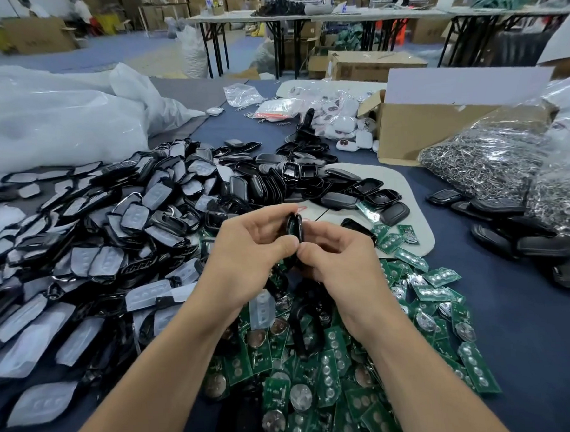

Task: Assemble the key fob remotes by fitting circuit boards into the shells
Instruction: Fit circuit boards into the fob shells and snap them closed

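A black key fob shell (294, 227) is held edge-on between both hands above the table. My left hand (249, 250) grips it from the left, thumb on its near edge. My right hand (338, 259) pinches it from the right, and the two thumbs meet below the shell. Green circuit boards (334, 371) with round coin cells lie heaped under my wrists. A large pile of black shell halves with grey button pads (106, 231) spreads to the left. Empty black shell backs (311, 178) are piled behind my hands.
A white board (412, 215) lies under some shells at centre right. A clear bag of metal key rings (492, 162) and an open cardboard box (431, 125) stand at right. Finished black fobs (508, 224) lie at right. White plastic bags (57, 118) fill the back left.
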`<state>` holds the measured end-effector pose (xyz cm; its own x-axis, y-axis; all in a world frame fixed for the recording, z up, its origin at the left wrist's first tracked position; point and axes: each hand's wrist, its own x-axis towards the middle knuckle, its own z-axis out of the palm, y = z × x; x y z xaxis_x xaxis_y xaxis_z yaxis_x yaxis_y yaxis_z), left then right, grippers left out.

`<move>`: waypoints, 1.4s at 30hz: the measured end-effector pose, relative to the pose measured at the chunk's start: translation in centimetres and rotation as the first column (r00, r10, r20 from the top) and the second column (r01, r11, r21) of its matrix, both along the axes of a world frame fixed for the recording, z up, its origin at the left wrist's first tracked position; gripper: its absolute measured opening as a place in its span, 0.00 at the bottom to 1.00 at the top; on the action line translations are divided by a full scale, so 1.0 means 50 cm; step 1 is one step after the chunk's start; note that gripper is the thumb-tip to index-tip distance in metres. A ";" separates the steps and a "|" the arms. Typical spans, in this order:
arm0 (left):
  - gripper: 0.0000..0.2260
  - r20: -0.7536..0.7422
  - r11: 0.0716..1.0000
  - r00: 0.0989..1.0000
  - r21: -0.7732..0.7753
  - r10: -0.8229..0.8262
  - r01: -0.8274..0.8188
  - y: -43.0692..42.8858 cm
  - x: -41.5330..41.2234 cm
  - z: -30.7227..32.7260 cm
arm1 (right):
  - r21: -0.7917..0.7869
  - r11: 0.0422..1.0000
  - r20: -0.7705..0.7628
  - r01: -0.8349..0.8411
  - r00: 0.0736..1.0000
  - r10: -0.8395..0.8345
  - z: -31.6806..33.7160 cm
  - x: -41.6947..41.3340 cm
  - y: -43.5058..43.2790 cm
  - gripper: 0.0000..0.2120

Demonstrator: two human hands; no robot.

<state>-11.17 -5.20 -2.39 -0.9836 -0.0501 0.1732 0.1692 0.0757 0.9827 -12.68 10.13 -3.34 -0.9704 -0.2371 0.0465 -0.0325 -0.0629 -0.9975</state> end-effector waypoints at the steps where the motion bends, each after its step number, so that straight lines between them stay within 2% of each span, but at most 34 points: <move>1: 0.22 -0.014 1.000 1.000 0.017 0.009 -0.009 -0.004 -0.003 0.000 | 0.004 1.000 -0.010 -0.022 1.000 0.022 0.001 0.000 0.003 0.23; 4: 0.23 -0.028 0.998 1.000 0.068 0.015 -0.013 -0.014 -0.009 0.001 | -0.031 0.995 -0.014 -0.093 0.996 0.092 0.009 0.002 0.011 0.27; 6: 0.22 -0.026 0.996 1.000 0.087 -0.001 0.003 -0.016 -0.009 0.001 | -0.048 0.993 -0.020 -0.109 0.994 0.108 0.009 0.001 0.014 0.26; 11: 0.19 0.042 0.993 0.998 0.115 -0.036 0.031 -0.006 0.000 0.004 | -0.022 0.998 -0.060 -0.055 0.997 0.053 0.008 0.002 0.015 0.17; 16: 0.18 0.025 0.995 1.000 0.097 0.000 -0.002 0.006 0.003 0.006 | 0.021 1.000 -0.124 0.004 0.992 -0.001 0.009 0.000 0.015 0.22; 19: 0.20 -0.023 0.997 0.999 0.077 0.033 -0.032 -0.003 0.001 0.007 | 0.094 0.996 -0.163 -0.007 0.986 0.022 0.006 -0.001 0.015 0.22; 24: 0.25 -0.049 0.982 0.988 -0.115 0.147 -0.152 -0.005 0.000 0.000 | 0.182 0.981 -0.222 0.066 0.975 -0.024 0.003 -0.002 0.016 0.25; 27: 0.19 -0.032 0.973 0.983 -0.140 0.183 -0.185 -0.002 0.002 0.002 | 0.252 0.954 -0.279 0.164 0.956 -0.091 0.002 0.004 0.016 0.28; 30: 0.08 0.008 0.973 0.975 -0.075 0.220 -0.219 0.009 0.001 -0.001 | 0.393 0.883 -0.378 0.256 0.921 -0.099 0.005 0.013 0.012 0.28; 34: 0.11 0.086 0.963 0.960 -0.050 0.268 -0.264 0.012 -0.002 -0.005 | 0.432 0.840 -0.531 0.329 0.846 -0.059 0.008 0.017 0.008 0.27; 36: 0.13 0.065 0.957 0.955 -0.045 0.290 -0.287 0.009 -0.004 -0.002 | 0.381 0.881 -0.451 0.281 0.888 -0.088 0.010 0.014 0.011 0.23; 39: 0.15 0.006 0.959 0.959 -0.021 0.283 -0.282 0.008 -0.002 0.003 | 0.218 0.965 -0.214 0.143 0.972 -0.095 0.009 -0.004 0.019 0.14; 42: 0.14 -0.031 0.966 0.967 -0.048 0.252 -0.254 0.009 0.000 0.002 | 0.150 0.983 -0.132 0.104 0.988 -0.084 0.008 -0.018 0.025 0.11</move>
